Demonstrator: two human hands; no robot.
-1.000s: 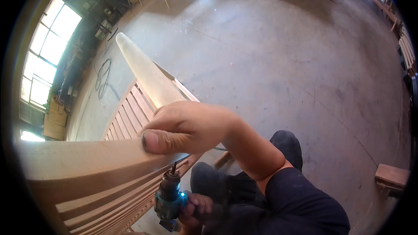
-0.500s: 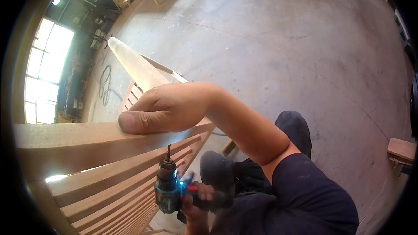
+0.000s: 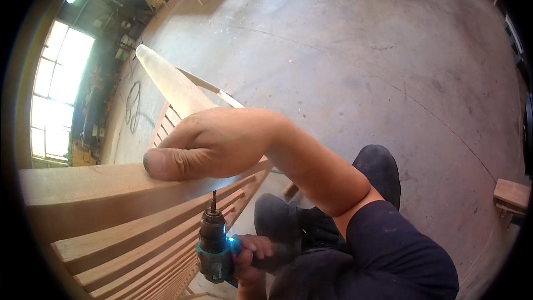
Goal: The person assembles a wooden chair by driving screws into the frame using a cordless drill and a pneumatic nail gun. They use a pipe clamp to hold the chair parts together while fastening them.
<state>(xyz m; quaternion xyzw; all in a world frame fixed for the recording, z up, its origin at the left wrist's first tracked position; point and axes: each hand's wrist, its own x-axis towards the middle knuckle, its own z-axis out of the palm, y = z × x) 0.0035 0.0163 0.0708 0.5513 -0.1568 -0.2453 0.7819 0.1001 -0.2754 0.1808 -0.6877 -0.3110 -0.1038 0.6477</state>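
My right hand lies over the pale wooden rail of a slatted bench-like piece. Its thumb rests along the rail's top face, while the fingers are hidden beyond the wrist and rail. Below, my left hand is closed around the handle of a teal and black cordless drill with its lamp lit. The drill stands upright, its thin bit meeting the rail's underside just beneath my right hand. Whether the tip has entered the wood cannot be seen.
Parallel wooden slats run under the rail. A broad pale armrest reaches away beyond my right hand. My dark shoe is on the concrete floor. A wooden block stands far right; a coiled hose lies at left.
The drill body sits slightly lower and more of its bit shows. The rail's left end appears a little lower. My left fingers now cover the red part near the trigger.
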